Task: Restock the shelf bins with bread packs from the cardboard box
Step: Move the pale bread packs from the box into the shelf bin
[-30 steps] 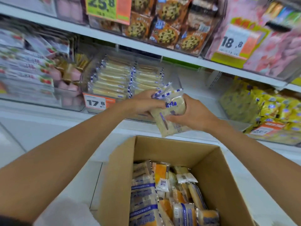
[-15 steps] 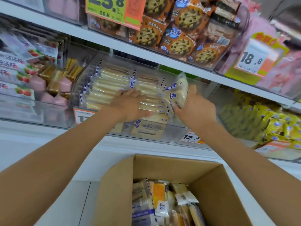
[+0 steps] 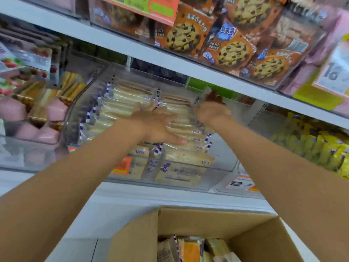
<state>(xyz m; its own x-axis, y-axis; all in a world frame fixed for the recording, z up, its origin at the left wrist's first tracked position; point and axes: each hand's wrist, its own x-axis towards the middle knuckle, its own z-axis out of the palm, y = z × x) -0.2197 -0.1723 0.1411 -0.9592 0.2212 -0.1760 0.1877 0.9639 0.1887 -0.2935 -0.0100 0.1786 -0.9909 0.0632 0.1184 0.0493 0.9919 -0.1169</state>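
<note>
A clear shelf bin [image 3: 224, 163] holds rows of pale bread packs [image 3: 124, 103] with blue-and-white edges. My left hand [image 3: 158, 125] lies flat on the packs in the middle of the bin, fingers spread and holding nothing. My right hand [image 3: 213, 110] reaches to the bin's back right. It is blurred, and its fingers are closed on a bread pack [image 3: 204, 95] standing on edge against the stacked ones. Below, the open cardboard box [image 3: 207, 222] shows more bread packs [image 3: 188, 250] inside.
The upper shelf edge [image 3: 132, 48] runs just above the bin, with chocolate-chip cookie packs [image 3: 232, 52] on it. A bin of pink and brown packs [image 3: 51, 112] sits to the left and yellow packs [image 3: 321, 148] to the right. An orange price tag [image 3: 121, 165] hangs on the bin's front.
Both hands rose from above the box into the shelf bin. The right hand carried the bread pack to the bin's back right, and the left hand let go and flattened onto the stacked packs.
</note>
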